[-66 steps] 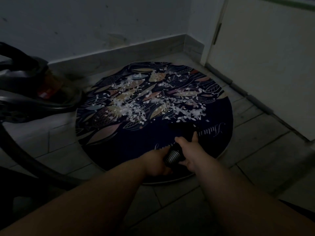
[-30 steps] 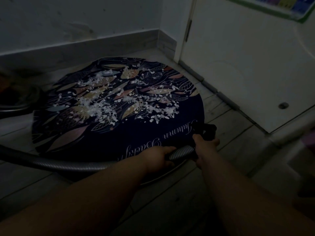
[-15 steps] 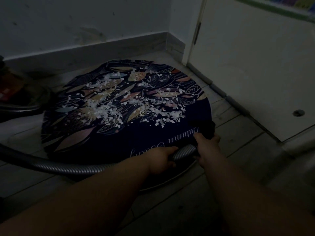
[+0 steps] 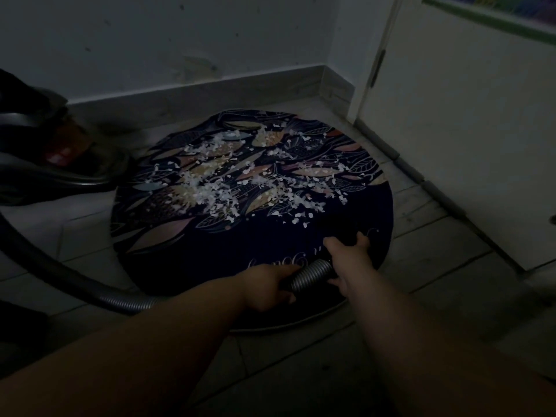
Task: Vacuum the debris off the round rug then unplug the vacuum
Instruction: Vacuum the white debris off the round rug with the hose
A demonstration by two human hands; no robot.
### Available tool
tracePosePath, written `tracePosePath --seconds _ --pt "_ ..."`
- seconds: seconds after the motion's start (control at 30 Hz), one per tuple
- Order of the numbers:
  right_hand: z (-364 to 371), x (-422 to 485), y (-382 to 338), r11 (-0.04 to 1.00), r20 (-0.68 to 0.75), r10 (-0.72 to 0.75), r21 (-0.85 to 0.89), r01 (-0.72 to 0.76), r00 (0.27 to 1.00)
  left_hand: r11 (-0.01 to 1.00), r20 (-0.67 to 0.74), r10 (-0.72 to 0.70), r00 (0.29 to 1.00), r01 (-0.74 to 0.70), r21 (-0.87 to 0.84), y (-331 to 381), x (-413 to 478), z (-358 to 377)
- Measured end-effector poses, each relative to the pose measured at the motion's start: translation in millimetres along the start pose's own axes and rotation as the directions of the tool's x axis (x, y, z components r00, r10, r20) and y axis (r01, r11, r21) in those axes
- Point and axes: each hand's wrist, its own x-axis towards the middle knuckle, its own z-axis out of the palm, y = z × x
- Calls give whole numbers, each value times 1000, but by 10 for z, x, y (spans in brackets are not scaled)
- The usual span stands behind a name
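Many pale flakes of debris lie across the middle and far half of the round rug, with a few strays toward the front. The near band, where the lettering runs, shows almost none. Compared with the views from the last two seconds, we find the scatter unchanged, so we judge that no suction pass has reached it yet.

What has changed is the end of the hose. A second ago it sat at the rug's right rim, by the floor tiles. It now lies over the rug's near right part, just short of the nearest flakes.

The left hand grips the ribbed hose, fingers curled round it. The right hand holds the dark front end just ahead, fingers wrapped beneath and two digits extended forward, apart. The nozzle mouth is too dark to make out.

The vacuum body stands at left beside the rug. A door bounds the right side. We see no plug, and unplugging remains outstanding.
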Motion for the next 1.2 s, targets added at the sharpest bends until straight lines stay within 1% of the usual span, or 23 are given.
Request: tracePosePath --seconds 0.3,0.5,0.63,0.77,0.83,0.9,1.0,1.2 --pt "207 -196 45 999 124 25 -37 -20 992 1000 -27 -13 1000 13 10 -185 -282 -14" --pt "312 -422 -82 998 88 -47 -44 51 995 999 -79 41 996 -41 -4 -277 -473 -95" --pt "420 -533 -220 997 73 -70 -40 73 995 997 -128 71 989 -70 14 -313 -563 -210" --pt "473 -562 -201 993 75 -114 -22 116 991 997 -122 71 990 -69 20 -360 -544 -243" --pt "430 -535 -123 994 82 -94 -43 98 992 998 -89 63 994 -62 6 -361 -493 -169" --pt "342 -477 -26 996 59 -82 -13 83 995 997 -70 71 995 -71 7 -290 -429 -99" --pt "321 -364 3 996 4 -72 59 72 997 997 -102 80 992 -78 24 -246 -310 -81" --pt "217 -135 -106 994 -78 -86 65 91 993 996 -98 83 992 -82 17 -161 -10 -188"
